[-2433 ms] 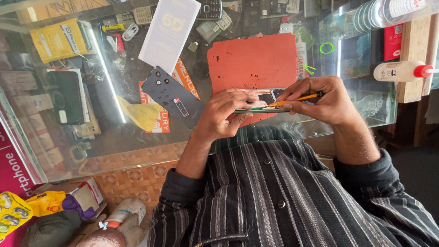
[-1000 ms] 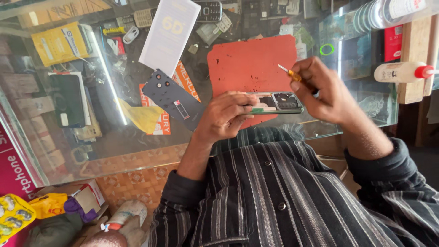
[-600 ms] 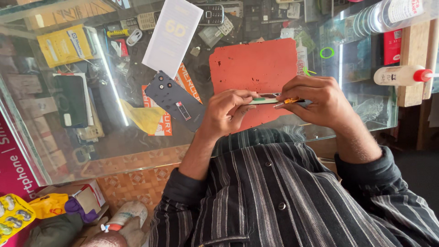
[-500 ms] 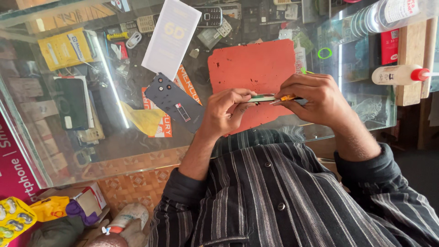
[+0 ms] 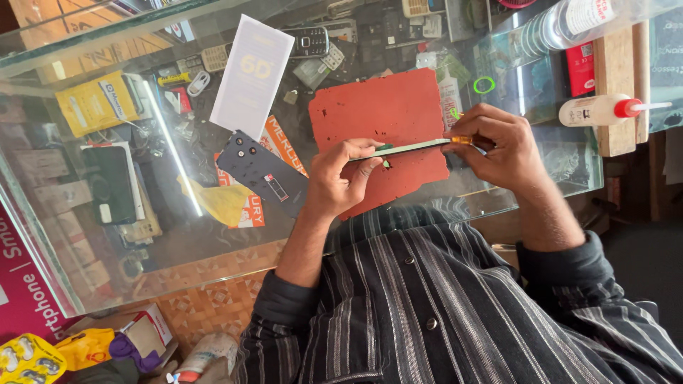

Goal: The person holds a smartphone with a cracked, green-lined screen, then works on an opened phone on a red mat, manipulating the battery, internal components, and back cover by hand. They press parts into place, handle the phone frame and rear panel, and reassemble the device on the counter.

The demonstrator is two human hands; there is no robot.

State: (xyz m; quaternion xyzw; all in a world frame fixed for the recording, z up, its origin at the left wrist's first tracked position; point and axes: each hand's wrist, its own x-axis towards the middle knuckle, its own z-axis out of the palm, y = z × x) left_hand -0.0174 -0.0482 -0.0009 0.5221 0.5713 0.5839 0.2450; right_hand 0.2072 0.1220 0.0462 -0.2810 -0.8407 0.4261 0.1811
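We begin nearest the camera, at the striped shirt (image 5: pixel 455 306) with its sleeves pushed up the forearms. Our left hand (image 5: pixel 334 181) curls around the near end of a thin phone body (image 5: pixel 405 147), seen edge-on, with thumb and forefinger pinching its rim. Our right hand (image 5: pixel 498 146) closes on the far end, fingers pressed together around a small orange-tipped tool (image 5: pixel 461 139) that touches the phone's edge. The phone is held just above the red work mat (image 5: pixel 377 114), which lies on the glass counter (image 5: pixel 85 43). Beside the left hand lies a dark phone back cover (image 5: pixel 262 171). Beyond it lies a white box (image 5: pixel 251 75). At the far right a white glue bottle (image 5: pixel 601 110) lies on a wooden block (image 5: pixel 615 57).
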